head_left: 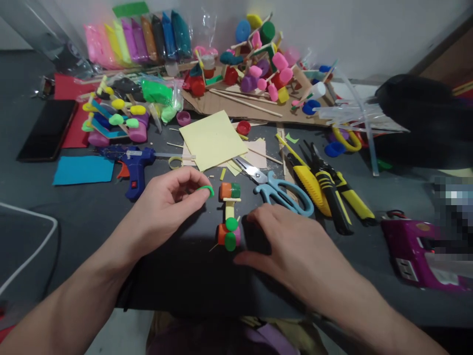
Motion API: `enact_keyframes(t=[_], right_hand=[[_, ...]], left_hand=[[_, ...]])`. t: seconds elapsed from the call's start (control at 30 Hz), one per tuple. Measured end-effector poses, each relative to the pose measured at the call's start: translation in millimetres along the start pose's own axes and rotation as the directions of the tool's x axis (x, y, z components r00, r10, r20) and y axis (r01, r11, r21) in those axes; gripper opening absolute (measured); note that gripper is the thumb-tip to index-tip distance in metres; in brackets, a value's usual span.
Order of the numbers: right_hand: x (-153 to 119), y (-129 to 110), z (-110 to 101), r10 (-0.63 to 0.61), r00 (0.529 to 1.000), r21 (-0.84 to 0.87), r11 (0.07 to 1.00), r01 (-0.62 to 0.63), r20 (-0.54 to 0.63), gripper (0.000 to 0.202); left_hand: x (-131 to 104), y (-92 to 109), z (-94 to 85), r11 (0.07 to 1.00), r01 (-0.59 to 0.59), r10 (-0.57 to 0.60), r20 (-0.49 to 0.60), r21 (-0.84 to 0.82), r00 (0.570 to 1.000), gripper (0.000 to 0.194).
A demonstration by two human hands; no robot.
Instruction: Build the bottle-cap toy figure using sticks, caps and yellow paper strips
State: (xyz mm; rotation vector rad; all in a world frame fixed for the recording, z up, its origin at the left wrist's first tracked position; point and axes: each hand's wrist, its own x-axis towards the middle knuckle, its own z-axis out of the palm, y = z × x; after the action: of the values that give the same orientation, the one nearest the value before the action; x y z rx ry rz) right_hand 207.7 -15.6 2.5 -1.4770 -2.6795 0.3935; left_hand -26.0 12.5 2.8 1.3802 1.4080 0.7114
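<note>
Between the thumb and fingers of my left hand (181, 197) is a small curved piece of green clay (208, 189). My right hand (275, 236) rests on the table, thumb and fingers apart and holding nothing. To its left lies a small toy (229, 212) with a pale yellow strip as its body. Orange, green and purple bottle caps sit at the toy's two ends, and two flat green clay ovals (231, 232) lie at its near end. Just beyond my right hand are light blue scissors (284, 190).
A blue glue gun (136, 165) and yellow paper (214, 140) lie ahead. At right are a yellow cutter (312, 190), pliers (330, 197) and a purple power strip (410, 251). Cap-and-stick models (254, 74), clay packets (138, 42) and a phone (48, 130) stand or lie further back.
</note>
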Motion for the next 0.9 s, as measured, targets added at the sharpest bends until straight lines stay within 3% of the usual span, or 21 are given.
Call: enact_keyframes(t=[0.07,0.2,0.47,0.53,0.63,0.7,0.9], right_hand=[[1,-11,8,0.046,0.997,-0.093,0.994,-0.052,-0.069,0.059],[5,-30,22,0.073,0.986,-0.207,0.973,-0.104,-0.153,0.060],[-5,-27,29,0.068,0.968,-0.192,0.975,-0.116,-0.241,0.015],[-7,-22,27,0.066,0.973,-0.173,0.979,-0.106,-0.222,0.023],[-5,-20,28,0.104,0.971,-0.149,0.979,-0.139,-0.217,0.056],[-1,-25,31,0.149,0.961,-0.161,0.969,-0.189,-0.233,0.064],[3,-34,38,0.196,0.947,-0.161,0.957,-0.241,-0.255,0.037]], left_hand=[[1,0,0.5,1.000,0.004,-0.004,-0.007,-0.003,1.000,0.013],[2,1,0.8,1.000,0.002,-0.002,-0.023,-0.011,1.000,0.014],[-3,0,0.1,0.998,-0.031,0.031,-0.001,-0.051,1.000,0.011],[-4,0,0.0,0.998,-0.035,0.035,0.007,-0.056,0.999,0.010],[-4,0,0.6,0.997,-0.036,0.036,-0.002,-0.063,0.999,0.011],[-4,0,1.3,0.997,-0.031,0.031,-0.005,-0.069,1.000,0.010],[-5,3,0.7,0.997,-0.013,0.015,0.019,-0.078,1.000,0.012]])
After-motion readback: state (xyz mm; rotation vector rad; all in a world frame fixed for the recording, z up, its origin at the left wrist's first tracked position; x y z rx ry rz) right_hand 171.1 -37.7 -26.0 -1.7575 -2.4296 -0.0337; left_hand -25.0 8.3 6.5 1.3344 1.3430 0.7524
